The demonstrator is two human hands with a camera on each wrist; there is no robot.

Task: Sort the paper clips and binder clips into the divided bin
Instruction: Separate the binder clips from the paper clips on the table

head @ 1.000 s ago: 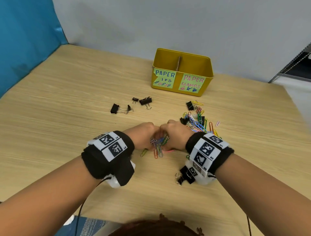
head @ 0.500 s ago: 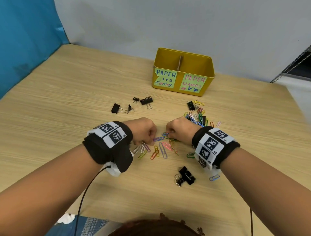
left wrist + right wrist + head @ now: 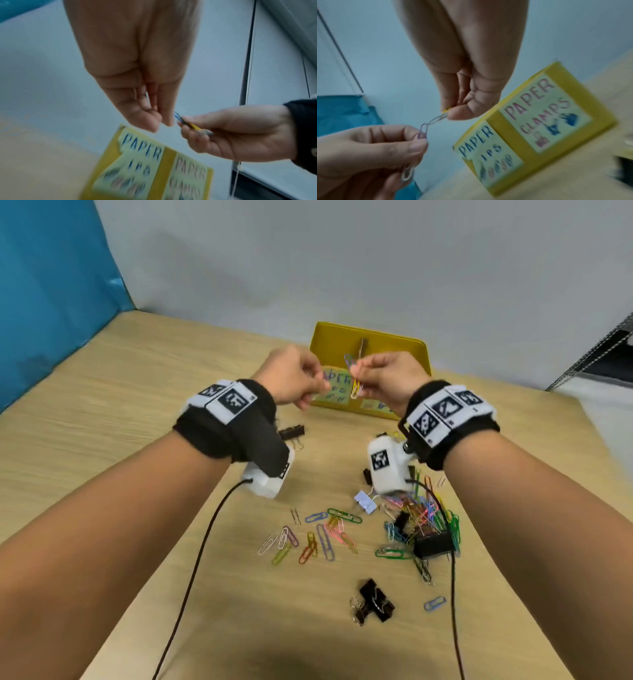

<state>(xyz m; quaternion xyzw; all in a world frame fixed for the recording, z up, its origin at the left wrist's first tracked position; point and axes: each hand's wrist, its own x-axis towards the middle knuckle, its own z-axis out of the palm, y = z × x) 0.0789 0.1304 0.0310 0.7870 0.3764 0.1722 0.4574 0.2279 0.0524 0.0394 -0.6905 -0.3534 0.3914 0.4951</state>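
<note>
Both hands, left hand (image 3: 291,378) and right hand (image 3: 387,380), pinch linked paper clips (image 3: 354,378) just above the yellow bin (image 3: 416,350); light, springy, probably slippery wire, best held by the loops.

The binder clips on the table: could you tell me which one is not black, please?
The pale lilac binder clip, lying beside the tangled pile of paper clips; every other binder clip visible is black.

Table (image 3: 102,419) — matt wood grain; bin (image 3: 416,354) — glossy yellow metal, paper labels (image 3: 544,112).
</note>
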